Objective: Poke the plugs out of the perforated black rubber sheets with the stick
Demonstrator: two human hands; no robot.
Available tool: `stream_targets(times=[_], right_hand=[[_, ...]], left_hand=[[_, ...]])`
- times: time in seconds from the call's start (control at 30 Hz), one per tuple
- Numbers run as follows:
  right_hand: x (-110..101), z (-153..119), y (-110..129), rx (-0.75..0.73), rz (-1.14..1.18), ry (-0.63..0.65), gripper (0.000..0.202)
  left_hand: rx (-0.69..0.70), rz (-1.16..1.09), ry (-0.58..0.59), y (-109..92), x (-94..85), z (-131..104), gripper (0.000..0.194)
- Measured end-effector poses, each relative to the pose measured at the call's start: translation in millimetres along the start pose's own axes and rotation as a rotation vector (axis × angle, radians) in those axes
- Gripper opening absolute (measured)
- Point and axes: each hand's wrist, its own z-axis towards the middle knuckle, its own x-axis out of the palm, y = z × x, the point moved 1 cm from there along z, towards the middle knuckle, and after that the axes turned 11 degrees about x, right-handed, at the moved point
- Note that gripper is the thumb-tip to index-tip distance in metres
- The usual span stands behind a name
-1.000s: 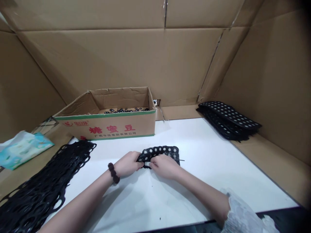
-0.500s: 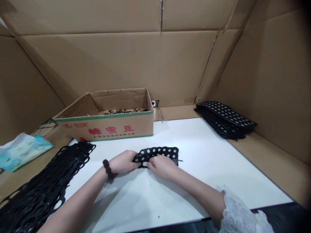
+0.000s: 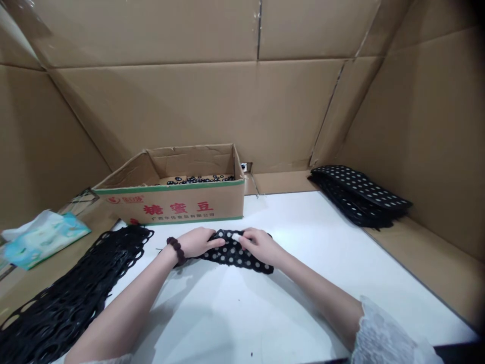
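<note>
A black sheet with rows of round holes (image 3: 235, 255), rubber-like, lies bent between my hands over the white table. My left hand (image 3: 197, 242), with a dark beaded band at the wrist, closes on its left end, thumb on top. At the sheet's upper edge, my right hand (image 3: 261, 246) is closed, with thumb and forefinger drawn together and the other fingers partly hidden. A small white piece (image 3: 237, 237) shows at the right fingertips; I cannot tell whether it is held or worn.
Behind my hands stands an open cardboard box (image 3: 189, 205) with small black rings (image 3: 200, 180) inside. Black webbing with large holes (image 3: 76, 288) lies at left, near a tissue pack (image 3: 47, 237). Perforated black sheets (image 3: 359, 194) are stacked at right. Cardboard walls (image 3: 189, 106) surround the table (image 3: 303, 217).
The sheet has been turned and now lies flatter, slanting down to the right. My right hand has moved to its upper edge. The view has tilted slightly.
</note>
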Motion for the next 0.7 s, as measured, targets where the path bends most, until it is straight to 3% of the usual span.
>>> stream_targets(times=[0.13, 0.3, 0.43, 0.57, 0.7], right_hand=[[3, -3, -3, 0.023, -0.086, 0.041, 0.035], [-3, -12, -2, 0.026, -0.152, 0.08, 0.034], [-5, -12, -4, 0.048, -0.1, 0.107, 0.03], [-3, -12, -7, 0.076, -0.112, 0.086, 0.029], [2, -14, -4, 0.036, -0.128, 0.054, 0.031]], left_hand=[[0.018, -0.034, 0.027, 5, 1.3, 4, 0.046], [0.182, -0.036, -0.091, -5, 2.8, 9, 0.032], [0.213, -0.157, -0.074, -12, 7.6, 12, 0.034], [0.268, -0.134, -0.025, -11, 14.6, 13, 0.034], [0.289, -0.125, -0.054, -10, 20.2, 13, 0.036]])
